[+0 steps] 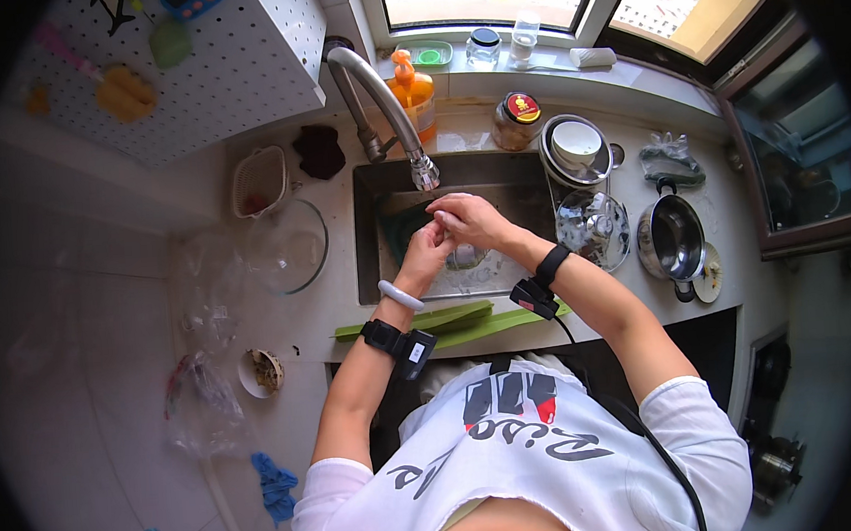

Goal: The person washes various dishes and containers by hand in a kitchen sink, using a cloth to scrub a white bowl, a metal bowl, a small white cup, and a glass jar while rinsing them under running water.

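My left hand point(428, 250) and my right hand point(472, 219) meet over the stainless steel sink point(500, 281), with fingertips overlapping. Whether anything small sits between them is hidden. Just below them a clear glass-like vessel point(467, 257) rests in the basin, partly covered by my hands. Behind it, a dark green item point(397, 227) lies against the basin's left side. The faucet's spray head point(425, 173) hangs slightly beyond my fingers. Along the counter's front edge lie several long green stalks or leaf strips point(458, 315), under my forearms.
A glass bowl point(324, 239) and a white basket point(262, 166) stand left. At right are stacked bowls point(576, 140), a glass lid point(592, 233) and a steel pot point(671, 237). An orange pump bottle point(420, 110) and a lidded jar point(517, 122) stand behind the sink.
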The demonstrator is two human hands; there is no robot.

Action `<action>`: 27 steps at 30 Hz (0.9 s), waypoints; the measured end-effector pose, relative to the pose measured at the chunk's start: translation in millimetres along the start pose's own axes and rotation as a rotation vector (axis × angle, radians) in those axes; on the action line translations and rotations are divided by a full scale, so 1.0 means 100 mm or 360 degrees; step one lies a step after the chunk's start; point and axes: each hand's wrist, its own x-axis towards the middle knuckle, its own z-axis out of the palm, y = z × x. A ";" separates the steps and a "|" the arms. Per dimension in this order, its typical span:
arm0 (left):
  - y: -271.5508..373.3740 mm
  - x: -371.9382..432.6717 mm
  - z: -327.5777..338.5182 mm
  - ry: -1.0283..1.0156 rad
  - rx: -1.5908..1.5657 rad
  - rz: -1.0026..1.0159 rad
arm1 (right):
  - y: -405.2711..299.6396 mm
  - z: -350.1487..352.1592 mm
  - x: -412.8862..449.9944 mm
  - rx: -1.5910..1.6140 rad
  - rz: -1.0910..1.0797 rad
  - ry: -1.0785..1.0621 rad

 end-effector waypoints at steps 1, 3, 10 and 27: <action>0.04 -0.01 0.02 -0.0009 0.0000 -0.0006 | 0.04 -0.04 0.02 0.0106 0.0239 0.0039; 0.14 -0.03 0.02 -0.0138 -0.0202 0.0026 | 0.19 -0.16 0.08 0.0269 0.0621 -0.0018; -0.10 0.05 -0.14 0.0200 -0.1007 0.0003 | 0.41 -0.11 -0.10 0.1879 0.1288 0.0303; -0.17 0.26 -0.19 0.0354 -0.0918 -0.0488 | 0.48 -0.14 -0.20 0.0726 0.0906 -0.0099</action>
